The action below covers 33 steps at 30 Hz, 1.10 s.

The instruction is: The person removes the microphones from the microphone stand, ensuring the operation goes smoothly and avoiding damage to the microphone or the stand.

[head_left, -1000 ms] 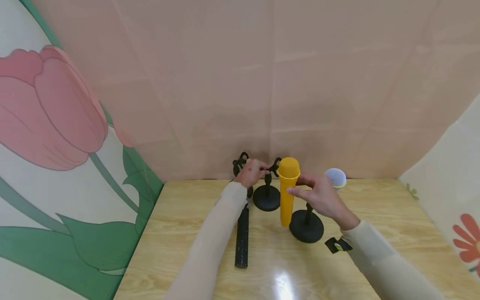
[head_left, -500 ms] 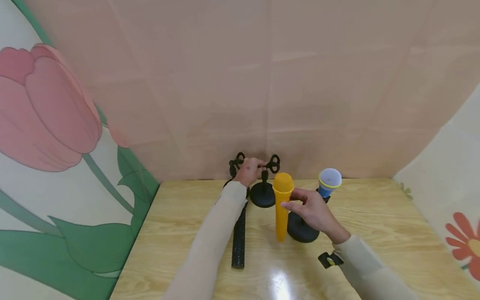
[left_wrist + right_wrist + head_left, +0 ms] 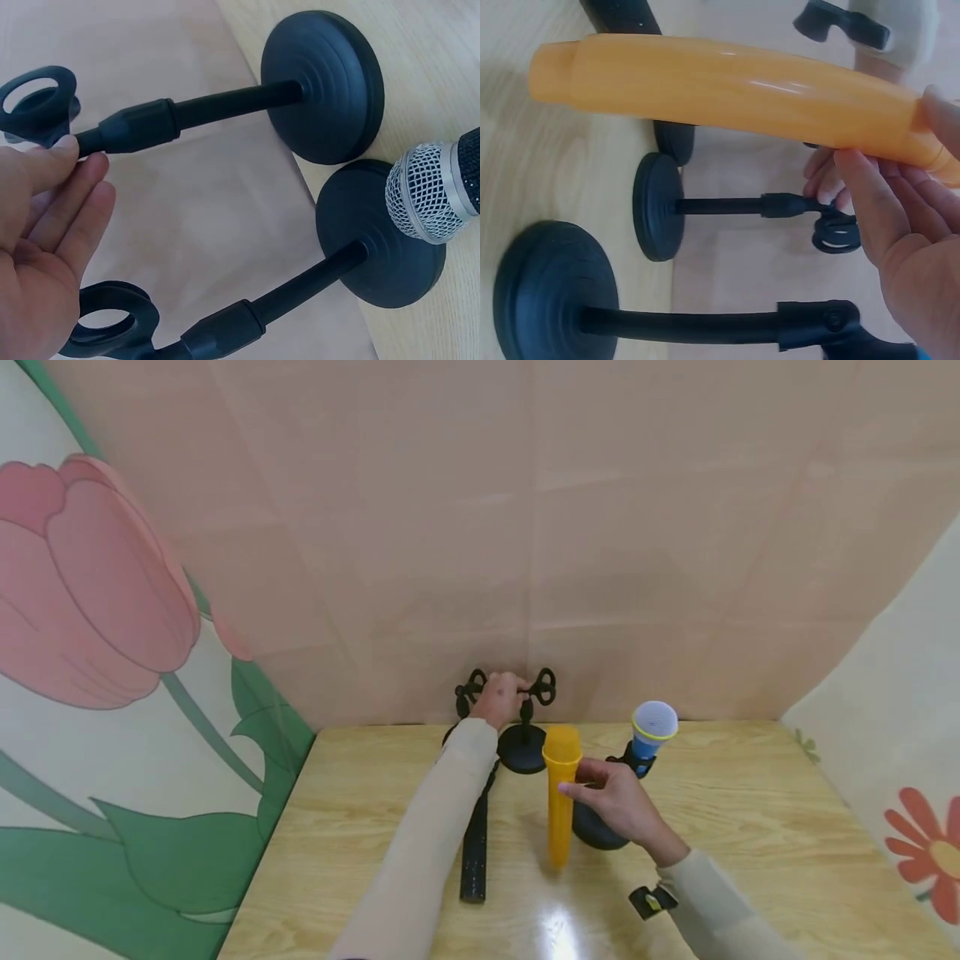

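My right hand [image 3: 617,800] holds an orange toy microphone [image 3: 560,793] upright above the wooden table [image 3: 750,827], thumb and fingers [image 3: 870,202] curled around its upper body just below the head; its lower end hangs close over the tabletop, and I cannot tell whether it touches. No brand, label or writing is readable on the orange body in any view.

Just behind and to the right of it stands 1 black round-base microphone stand [image 3: 596,829], which carries a blue toy microphone [image 3: 651,732] with a white mesh head and a yellow-green ring. My right hand lies in front of this stand's post.

My left hand [image 3: 498,697] reaches to the back edge of the table, between the clips of 2 further black stands. Its fingers [image 3: 56,195] are straight and pressed loosely together, and the fingertips touch the post of the middle stand [image 3: 225,105] just below its ring-shaped clip [image 3: 39,101]. The rear-left stand [image 3: 352,247] sits just beside it, the 2 disc bases nearly touching.

A black glitter microphone [image 3: 476,847] lies flat on the table under my left forearm, its silver mesh head [image 3: 429,193] resting against the base of the rear-left stand. No lettering is legible on it.

A black strap with a yellow-green patch [image 3: 649,901] sits at my right wrist.

The backdrop is peach-coloured, with a painted pink tulip [image 3: 90,585] at left.
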Motion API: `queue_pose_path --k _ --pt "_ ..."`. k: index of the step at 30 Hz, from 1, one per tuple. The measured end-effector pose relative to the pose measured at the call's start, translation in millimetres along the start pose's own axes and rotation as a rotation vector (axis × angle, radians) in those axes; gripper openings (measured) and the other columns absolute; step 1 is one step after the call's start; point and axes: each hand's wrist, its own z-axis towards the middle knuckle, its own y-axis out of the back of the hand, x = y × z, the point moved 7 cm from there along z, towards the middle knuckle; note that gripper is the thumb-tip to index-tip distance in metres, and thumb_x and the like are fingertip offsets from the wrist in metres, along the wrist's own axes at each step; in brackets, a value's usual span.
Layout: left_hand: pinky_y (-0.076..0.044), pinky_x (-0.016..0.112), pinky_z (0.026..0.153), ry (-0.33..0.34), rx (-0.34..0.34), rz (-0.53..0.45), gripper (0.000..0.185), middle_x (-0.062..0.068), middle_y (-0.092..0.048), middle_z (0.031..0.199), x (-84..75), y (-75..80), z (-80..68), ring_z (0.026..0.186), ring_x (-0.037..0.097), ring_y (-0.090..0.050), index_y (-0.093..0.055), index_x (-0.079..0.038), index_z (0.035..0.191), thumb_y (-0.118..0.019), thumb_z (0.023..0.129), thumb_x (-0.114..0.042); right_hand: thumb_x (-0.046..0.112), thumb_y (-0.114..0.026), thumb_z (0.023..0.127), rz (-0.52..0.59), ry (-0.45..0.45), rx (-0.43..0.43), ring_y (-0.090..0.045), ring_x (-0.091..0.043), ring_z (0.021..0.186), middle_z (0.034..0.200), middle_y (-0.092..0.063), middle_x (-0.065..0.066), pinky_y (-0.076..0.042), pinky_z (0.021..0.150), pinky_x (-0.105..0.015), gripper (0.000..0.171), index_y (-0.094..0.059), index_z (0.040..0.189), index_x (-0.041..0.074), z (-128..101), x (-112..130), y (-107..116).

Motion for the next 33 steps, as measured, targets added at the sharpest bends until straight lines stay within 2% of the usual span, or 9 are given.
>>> queue_pose_path --k 2,7,10,17,22,25,28,33 --pt "-0.05 0.038 0.097 0.034 -0.006 -0.069 0.038 -0.001 -0.07 0.119 2.6 0.3 1.6 0.103 0.016 -0.067 -0.075 -0.015 0.12 -0.043 0.099 -0.021 0.021 -0.076 0.091 0.016 -0.012 0.008 -0.069 -0.026 0.096 0.106 -0.073 -0.012 -0.057 0.085 -0.044 0.034 -0.07 0.115 -0.002 1 -4 -3" --pt "-0.051 0.038 0.096 0.052 -0.022 -0.12 0.038 -0.001 -0.07 0.116 7.7 1.1 7.2 0.103 0.017 -0.067 -0.075 -0.014 0.119 -0.044 0.098 -0.022 0.02 -0.074 0.092 0.05 -0.034 0.035 -0.069 -0.027 0.098 0.11 -0.072 -0.014 -0.057 0.085 -0.041 0.035 -0.069 0.118 -0.003 5 -10 -13" --pt "-0.052 0.037 0.095 0.03 -0.03 -0.069 0.037 -0.002 -0.07 0.117 7.3 1.5 9.7 0.102 0.015 -0.067 -0.074 -0.015 0.12 -0.044 0.099 -0.02 0.02 -0.074 0.093 0.075 -0.064 0.049 -0.069 -0.029 0.1 0.113 -0.071 -0.016 -0.057 0.085 -0.041 0.038 -0.067 0.121 -0.004 9 -14 -17" --pt "-0.052 0.037 0.094 0.014 -0.031 -0.047 0.036 -0.002 -0.07 0.117 2.9 1.6 8.6 0.103 0.017 -0.065 -0.074 -0.016 0.121 -0.045 0.1 -0.02 0.021 -0.072 0.094 0.138 -0.176 0.071 -0.069 -0.029 0.099 0.113 -0.07 -0.019 -0.059 0.079 -0.038 0.042 -0.065 0.123 -0.007 13 -33 -27" --pt "-0.052 0.035 0.094 -0.067 -0.03 0.11 0.035 -0.001 -0.071 0.119 -7.5 1.3 3.8 0.106 0.015 -0.065 -0.072 -0.016 0.125 -0.047 0.101 -0.012 0.025 -0.073 0.093 0.109 -0.252 0.049 -0.069 -0.025 0.093 0.109 -0.071 -0.015 -0.06 0.077 -0.039 0.042 -0.066 0.122 -0.006 12 -48 -29" --pt "-0.053 0.033 0.094 -0.168 -0.042 0.282 0.033 0.002 -0.07 0.123 -15.3 -1.1 1.9 0.11 0.016 -0.065 -0.071 -0.013 0.126 -0.051 0.102 -0.003 0.026 -0.073 0.093 0.094 -0.287 0.037 -0.069 -0.022 0.089 0.105 -0.072 -0.012 -0.06 0.077 -0.04 0.041 -0.067 0.12 -0.005 12 -56 -31" --pt "-0.053 0.031 0.093 -0.235 -0.058 0.383 0.032 0.004 -0.069 0.125 -19.0 -3.5 0.8 0.113 0.017 -0.065 -0.07 -0.011 0.127 -0.056 0.1 0.001 0.025 -0.073 0.093 0.092 -0.318 0.037 -0.068 -0.021 0.085 0.101 -0.072 -0.011 -0.06 0.076 -0.041 0.04 -0.068 0.117 -0.006 12 -63 -36" --pt "-0.053 0.032 0.094 -0.272 -0.075 0.389 0.031 0.005 -0.07 0.123 -19.9 -2.9 0.1 0.112 0.017 -0.066 -0.071 -0.009 0.125 -0.056 0.1 0.002 0.023 -0.073 0.093 0.095 -0.379 0.045 -0.067 -0.02 0.081 0.095 -0.071 -0.009 -0.06 0.075 -0.042 0.037 -0.068 0.114 -0.008 12 -76 -45"
